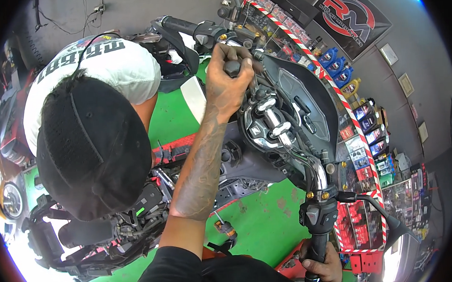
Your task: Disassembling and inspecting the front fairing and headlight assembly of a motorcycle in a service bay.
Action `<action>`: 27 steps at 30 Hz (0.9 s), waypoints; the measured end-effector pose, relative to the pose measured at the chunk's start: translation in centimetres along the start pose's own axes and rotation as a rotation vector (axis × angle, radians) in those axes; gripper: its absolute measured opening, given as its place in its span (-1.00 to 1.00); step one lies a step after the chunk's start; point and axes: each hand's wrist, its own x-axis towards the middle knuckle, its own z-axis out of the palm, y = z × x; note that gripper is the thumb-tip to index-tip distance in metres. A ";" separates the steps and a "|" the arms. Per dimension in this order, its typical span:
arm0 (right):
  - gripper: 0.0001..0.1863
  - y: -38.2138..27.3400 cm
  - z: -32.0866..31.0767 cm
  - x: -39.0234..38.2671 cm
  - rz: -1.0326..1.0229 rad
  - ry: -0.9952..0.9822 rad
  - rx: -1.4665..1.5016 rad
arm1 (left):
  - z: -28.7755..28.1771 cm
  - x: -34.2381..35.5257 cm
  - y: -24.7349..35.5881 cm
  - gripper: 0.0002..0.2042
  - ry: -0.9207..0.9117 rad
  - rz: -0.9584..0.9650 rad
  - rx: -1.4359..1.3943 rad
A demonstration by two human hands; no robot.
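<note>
My left hand point(221, 87) reaches across to the far end of a scooter's chrome handlebar point(318, 174). Its fingers are closed round a black rounded handle point(232, 68), whose kind is hidden by the hand. Close by are the far switch housing point(207, 35) and its black grip. At the near end, my right hand point(329, 268) wraps round the black rubber grip point(320, 246), thumb on the near side. Just above that grip sits the switch housing point(319, 217). Between both hands lie the chrome handlebar clamps point(274, 119) and the dark front cowl point(303, 104).
Another person in a black cap point(91, 148) bends over the scooter's uncovered frame point(138, 217) at left. A mirror point(398, 252) juts out at lower right. A drill-like tool point(225, 230) is above the green floor point(260, 216). Shelves with bottles point(334, 66) line the right.
</note>
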 end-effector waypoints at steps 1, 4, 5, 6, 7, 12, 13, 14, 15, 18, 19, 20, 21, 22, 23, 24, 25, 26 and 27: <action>-0.65 -0.1 0.0 -0.1 0.002 0.001 -0.005 | 0.3 -0.3 -0.3 -0.67 0.004 0.000 -0.003; -0.66 -0.4 0.1 -0.2 0.070 0.026 0.028 | 0.5 -1.0 -0.3 -0.69 0.201 0.013 0.489; -0.67 -0.5 0.3 -0.2 0.050 0.034 0.026 | 0.6 -1.4 0.1 -0.69 0.205 0.014 0.492; -0.67 -0.6 0.4 -0.2 0.030 0.041 0.023 | 0.9 -1.9 0.6 -0.62 0.069 0.126 0.495; -0.67 -0.7 0.4 -0.2 0.027 0.037 0.022 | 1.0 -2.1 1.1 -0.53 -0.068 0.240 0.495; -0.67 -1.1 0.7 -0.2 0.027 0.055 0.070 | 0.5 -1.7 2.8 -0.67 -0.337 0.111 0.618; -0.67 -1.1 0.7 -0.2 0.024 0.051 0.071 | 0.4 -1.3 2.9 -0.67 -0.336 0.113 0.622; -0.66 -1.0 0.7 -0.2 0.011 0.056 0.060 | 0.2 -0.9 2.7 -0.73 -0.251 0.136 0.704; -0.66 -0.9 0.8 -0.2 -0.001 0.061 0.048 | -0.1 -0.5 2.3 -0.78 -0.165 0.157 0.784; -0.64 -0.8 0.8 0.1 0.003 0.036 0.057 | -1.7 -0.9 -2.1 -0.72 -0.047 0.217 0.598; -0.64 -0.8 0.5 0.2 -0.002 0.042 0.054 | -1.8 -1.2 -3.2 -0.72 0.016 0.201 0.350; -0.64 -0.7 0.2 0.0 0.016 0.037 0.074 | -0.9 -2.2 -1.9 -0.70 0.045 0.096 0.172; -0.64 -0.7 0.0 0.0 0.034 0.033 0.095 | -0.8 -2.2 -1.6 -0.69 0.119 0.106 0.234; -0.64 -0.9 0.1 -0.1 0.035 0.026 0.094 | -1.5 -2.0 -0.6 -0.72 0.146 0.139 0.206; -0.64 -1.2 0.2 -0.2 0.049 0.040 0.074 | -1.8 -1.9 0.3 -0.73 0.173 0.165 0.173; -0.65 -1.3 0.3 -0.3 0.063 0.055 0.054 | -1.5 -2.0 1.0 -0.71 0.176 0.195 0.106; -0.65 -1.3 0.5 -0.1 0.067 0.053 0.053 | -1.1 -1.9 1.8 -0.71 0.179 0.193 0.109; -0.65 -1.1 0.8 0.1 0.018 0.058 0.062 | -0.7 -1.8 2.3 -0.69 0.139 0.169 0.051; -0.66 -1.0 0.9 0.2 -0.031 0.064 0.072 | -0.4 -1.7 2.4 -0.66 0.098 0.146 -0.008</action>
